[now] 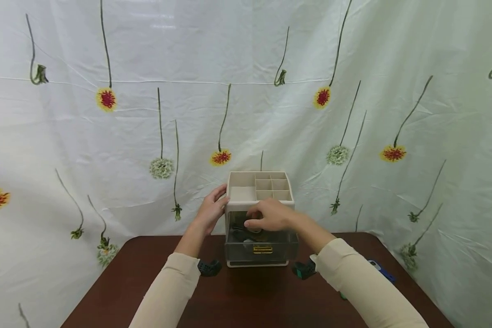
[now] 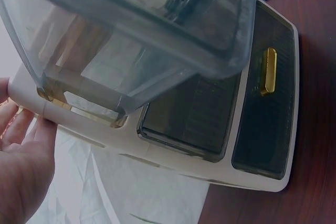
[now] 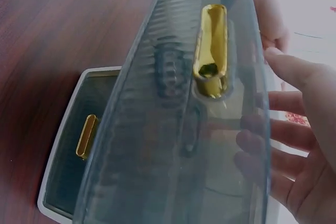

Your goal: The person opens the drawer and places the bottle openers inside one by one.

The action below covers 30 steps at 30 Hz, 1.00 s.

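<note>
Over pulled-out drawer (image 1: 243,252), right hand (image 1: 274,215) loosely spread; left hand (image 1: 210,210), relaxed, touches organizer (image 1: 239,203). I judge drawer light, stiff, slippery; best hold, gold handle (image 1: 263,249).

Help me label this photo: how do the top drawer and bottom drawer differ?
The top drawer is pulled out; the bottom drawer is closed. The right hand is over the top drawer; none is at the bottom drawer. Both are tinted, with gold handles.
</note>
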### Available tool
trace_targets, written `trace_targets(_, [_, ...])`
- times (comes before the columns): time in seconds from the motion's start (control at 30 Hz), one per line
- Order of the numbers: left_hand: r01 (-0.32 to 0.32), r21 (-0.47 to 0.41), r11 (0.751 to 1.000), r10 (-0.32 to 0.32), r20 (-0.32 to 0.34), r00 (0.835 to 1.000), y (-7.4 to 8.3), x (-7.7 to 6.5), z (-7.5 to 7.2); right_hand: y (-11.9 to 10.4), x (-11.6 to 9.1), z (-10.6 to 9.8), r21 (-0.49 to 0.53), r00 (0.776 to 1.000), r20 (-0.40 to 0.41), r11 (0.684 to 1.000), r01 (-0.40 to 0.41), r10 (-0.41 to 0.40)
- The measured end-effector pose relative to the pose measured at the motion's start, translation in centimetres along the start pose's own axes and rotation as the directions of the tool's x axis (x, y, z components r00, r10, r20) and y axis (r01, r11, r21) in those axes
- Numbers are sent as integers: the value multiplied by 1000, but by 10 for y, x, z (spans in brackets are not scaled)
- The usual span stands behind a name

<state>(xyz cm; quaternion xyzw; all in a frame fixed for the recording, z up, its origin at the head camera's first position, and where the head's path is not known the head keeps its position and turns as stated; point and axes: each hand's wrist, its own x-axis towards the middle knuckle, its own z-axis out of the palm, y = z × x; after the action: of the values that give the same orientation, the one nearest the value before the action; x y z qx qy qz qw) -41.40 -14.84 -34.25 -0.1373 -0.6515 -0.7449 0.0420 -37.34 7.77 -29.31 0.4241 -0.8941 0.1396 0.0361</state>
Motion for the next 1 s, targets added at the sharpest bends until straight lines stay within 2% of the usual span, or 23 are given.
trace_targets(0.43, [18, 18, 1000, -18, -3, 1000, 1, 1, 4, 17, -31, -15, 60, 999, -30, 997, 40, -38])
trace_targets(0.63, [13, 11, 1000, -13, -2, 1000, 1, 2, 3, 29, -48, -22, 130, 998, -63, 991, 5, 3])
trace_targets(1.0, [12, 8, 1000, -12, 4, 1000, 2, 0, 3, 55, -87, -28, 135, 994, -92, 990, -47, 59])
